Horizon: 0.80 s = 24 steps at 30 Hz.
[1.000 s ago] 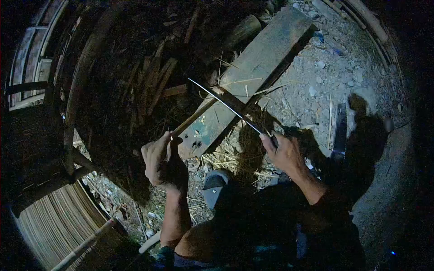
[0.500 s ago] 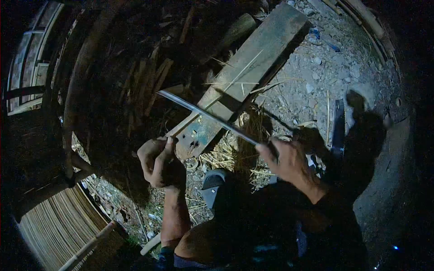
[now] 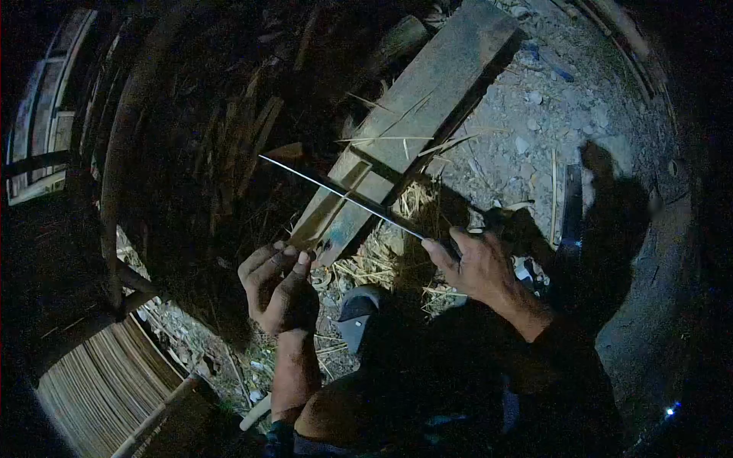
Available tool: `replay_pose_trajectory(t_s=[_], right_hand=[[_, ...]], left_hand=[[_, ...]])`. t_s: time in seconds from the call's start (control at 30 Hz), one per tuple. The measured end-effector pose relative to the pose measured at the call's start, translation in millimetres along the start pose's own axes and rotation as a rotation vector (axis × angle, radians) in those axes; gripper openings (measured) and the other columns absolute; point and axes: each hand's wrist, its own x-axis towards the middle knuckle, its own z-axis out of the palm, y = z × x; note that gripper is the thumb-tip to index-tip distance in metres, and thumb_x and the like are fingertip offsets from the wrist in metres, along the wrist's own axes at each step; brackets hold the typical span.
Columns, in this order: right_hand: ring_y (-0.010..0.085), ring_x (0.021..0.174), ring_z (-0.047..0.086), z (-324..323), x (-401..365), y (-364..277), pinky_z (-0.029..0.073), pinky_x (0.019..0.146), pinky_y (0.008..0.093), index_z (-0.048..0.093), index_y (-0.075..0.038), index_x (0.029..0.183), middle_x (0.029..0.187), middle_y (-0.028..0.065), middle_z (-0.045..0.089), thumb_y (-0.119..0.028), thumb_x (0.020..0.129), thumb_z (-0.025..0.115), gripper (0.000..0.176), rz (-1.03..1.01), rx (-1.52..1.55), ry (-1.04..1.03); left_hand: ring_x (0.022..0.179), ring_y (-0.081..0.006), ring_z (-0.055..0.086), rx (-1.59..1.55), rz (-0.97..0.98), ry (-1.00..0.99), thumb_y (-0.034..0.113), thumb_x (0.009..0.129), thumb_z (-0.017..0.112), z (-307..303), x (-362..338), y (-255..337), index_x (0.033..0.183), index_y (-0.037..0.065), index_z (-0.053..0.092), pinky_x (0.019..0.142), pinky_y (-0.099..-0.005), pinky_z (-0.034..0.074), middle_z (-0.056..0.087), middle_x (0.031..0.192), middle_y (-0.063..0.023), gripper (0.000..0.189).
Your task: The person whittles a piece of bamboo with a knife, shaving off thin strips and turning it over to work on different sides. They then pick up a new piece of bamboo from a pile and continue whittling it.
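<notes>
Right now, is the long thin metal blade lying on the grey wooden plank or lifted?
Lifted: the right hand holds the blade over the plank, its shadow falling apart from it.

**Blade swings out past the plank, left hand sinks**

A second ago the long blade (image 3: 343, 197) crossed the plank (image 3: 427, 99) steeply, its tip above the plank's near half. Now it lies flatter, and its tip reaches well beyond the plank's left edge, over the dark wood pile there.

The left hand (image 3: 279, 290) was a tight fist close under the plank's near end. It has since dropped lower and loosened, with its fingertips at the lower end of the bamboo strip (image 3: 330, 202).

The right hand (image 3: 477, 269) has eased slightly down, away from the plank's right edge.
</notes>
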Motion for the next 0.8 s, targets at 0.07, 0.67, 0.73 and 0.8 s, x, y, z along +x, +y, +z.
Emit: replay_pose_trajectory(t_s=[0.07,0.67,0.73,0.8], right_hand=[[0.0282,0.04,0.054,0.1,-4.0,-1.3,0.043,0.043,0.0413,0.059,0.002,0.075,0.047,0.0155,0.048,-0.036,0.092,0.064,0.042,-0.039,0.057,0.059],[0.0277,0.042,0.056,-8.4,-16.8,3.2,0.043,0.044,0.0412,0.059,-0.001,0.071,0.048,0.0118,0.049,-0.041,0.093,0.061,0.046,-0.003,-0.029,0.079],[0.0266,0.041,0.056,-21.4,-21.6,-16.3,0.043,0.043,0.0401,0.059,-0.001,0.071,0.048,0.0108,0.05,-0.042,0.093,0.061,0.046,-0.101,-0.024,0.042],[0.0244,0.04,0.056,-23.4,-21.1,-24.9,0.042,0.04,0.0372,0.059,-0.002,0.073,0.048,0.009,0.051,-0.042,0.092,0.063,0.045,-0.252,0.122,0.054]], left_hand=[[0.087,-0.028,0.062,-0.041,-0.041,-0.003,-0.012,0.065,0.077,1.6,-0.2,-2.0,0.076,0.004,0.067,0.074,-0.0353,0.055,0.065,0.083,-0.0119,0.022],[0.092,-0.0287,0.066,0.032,0.027,-0.034,-0.01,0.07,0.076,0.8,-0.9,2.7,0.083,0.005,0.069,0.08,-0.0376,0.055,0.068,0.091,-0.0103,0.022],[0.092,-0.0284,0.066,0.061,0.051,-0.054,-0.01,0.07,0.076,0.0,-1.8,5.5,0.083,0.005,0.069,0.081,-0.0376,0.055,0.068,0.09,-0.0101,0.021],[0.092,-0.028,0.066,0.061,0.032,-0.058,-0.01,0.071,0.076,-1.7,-1.7,6.2,0.083,0.004,0.07,0.082,-0.0376,0.055,0.069,0.09,-0.0098,0.019]])
